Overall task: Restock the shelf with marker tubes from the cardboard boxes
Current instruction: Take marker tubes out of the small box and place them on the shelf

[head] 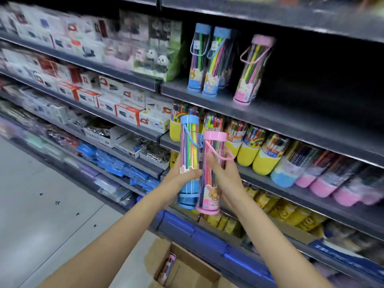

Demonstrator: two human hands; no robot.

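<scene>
My left hand point(182, 173) grips a blue-capped marker tube point(189, 146), held upright in front of the shelves. Beside it my right hand point(226, 175) holds a pink-capped marker tube point(212, 183), fingers wrapped round its middle; the two tubes touch side by side. On the dark shelf point(291, 119) above stand two blue tubes point(207, 59) and one pink tube point(251, 69), leaning slightly. An open cardboard box point(187, 269) sits on the floor below, with a pink tube point(166, 269) lying inside.
The shelf right of the standing pink tube is dark and bare. The level below holds yellow, blue and pink marker cups point(266, 161). Stapler boxes point(126, 113) fill shelves at left. The grey floor point(41, 194) lies at left.
</scene>
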